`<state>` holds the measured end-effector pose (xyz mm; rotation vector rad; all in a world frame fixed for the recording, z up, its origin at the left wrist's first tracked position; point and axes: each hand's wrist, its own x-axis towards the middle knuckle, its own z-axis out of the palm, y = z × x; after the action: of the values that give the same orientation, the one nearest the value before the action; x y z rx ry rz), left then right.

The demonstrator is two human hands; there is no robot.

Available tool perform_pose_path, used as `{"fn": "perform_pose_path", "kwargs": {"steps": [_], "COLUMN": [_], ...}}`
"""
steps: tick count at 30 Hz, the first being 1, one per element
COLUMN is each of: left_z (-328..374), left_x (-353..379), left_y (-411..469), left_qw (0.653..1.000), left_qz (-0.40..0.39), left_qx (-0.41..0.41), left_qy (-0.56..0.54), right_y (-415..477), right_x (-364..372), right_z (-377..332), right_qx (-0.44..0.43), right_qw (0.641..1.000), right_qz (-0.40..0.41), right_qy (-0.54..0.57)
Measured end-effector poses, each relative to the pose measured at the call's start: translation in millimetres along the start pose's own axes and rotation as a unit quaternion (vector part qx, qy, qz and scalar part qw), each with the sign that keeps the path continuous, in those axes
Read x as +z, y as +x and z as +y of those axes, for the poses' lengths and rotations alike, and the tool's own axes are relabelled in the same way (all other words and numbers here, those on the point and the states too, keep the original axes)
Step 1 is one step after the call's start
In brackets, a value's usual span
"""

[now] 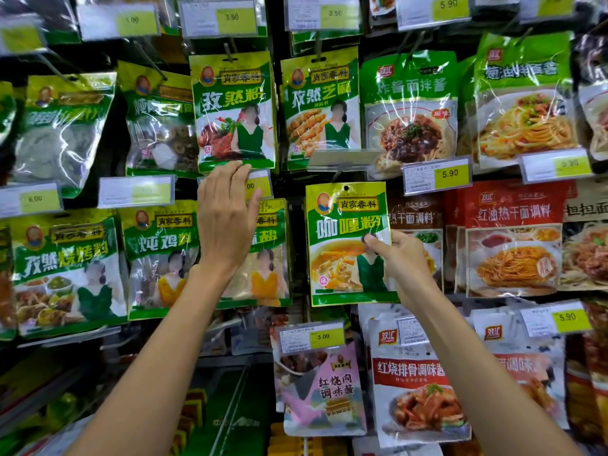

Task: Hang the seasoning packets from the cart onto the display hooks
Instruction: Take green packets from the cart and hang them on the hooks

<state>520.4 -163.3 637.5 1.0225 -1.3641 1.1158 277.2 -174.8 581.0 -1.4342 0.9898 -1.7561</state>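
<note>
Across the display rack [277, 44], seasoning packets [235, 110] hang below price tags [437, 175].

The display rack [291, 189] carries rows of hooks [318, 47]. From the hooks hang seasoning packets [235, 110] in stacks, side by side. At the hook ends sit price tags [437, 174].

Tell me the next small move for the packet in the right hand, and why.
Probably lift the green-and-yellow plastic seasoning packet, pinched by the right hand, slightly and thread its round punched hole onto the thin metal hook just above. The hole sits close below the hook, seemingly not yet on it, and the clear tag holder is tipped up.
</note>
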Motion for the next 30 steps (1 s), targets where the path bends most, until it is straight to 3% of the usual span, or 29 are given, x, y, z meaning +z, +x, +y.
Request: {"fn": "perform_pose_path", "kwargs": {"steps": [12,19,30], "left_z": [-3.0,-4.3,-5.1], "left_x": [4.9,4.7,7.9], "left_y": [-1.5,-3.1,-2.6], "left_qw": [1.0,0.999,0.999], "left_qz": [0.019,0.027,0.04], "left_qx": [0.012,0.019,0.021], "left_qy": [0.005,0.004,-0.001], "right_y": [12.4,3.9,-0.1], "right_x": [13.2,4.9,8.7], "right_z": [-2.2,4.3,-19.2], "right_qx": [0.052,0.007,0.045], "right_qw": [0.998,1.0,0.999], "right_qz": [0.016,0.022,0.006], "right_qy": [-0.033,-0.019,-0.014]}}
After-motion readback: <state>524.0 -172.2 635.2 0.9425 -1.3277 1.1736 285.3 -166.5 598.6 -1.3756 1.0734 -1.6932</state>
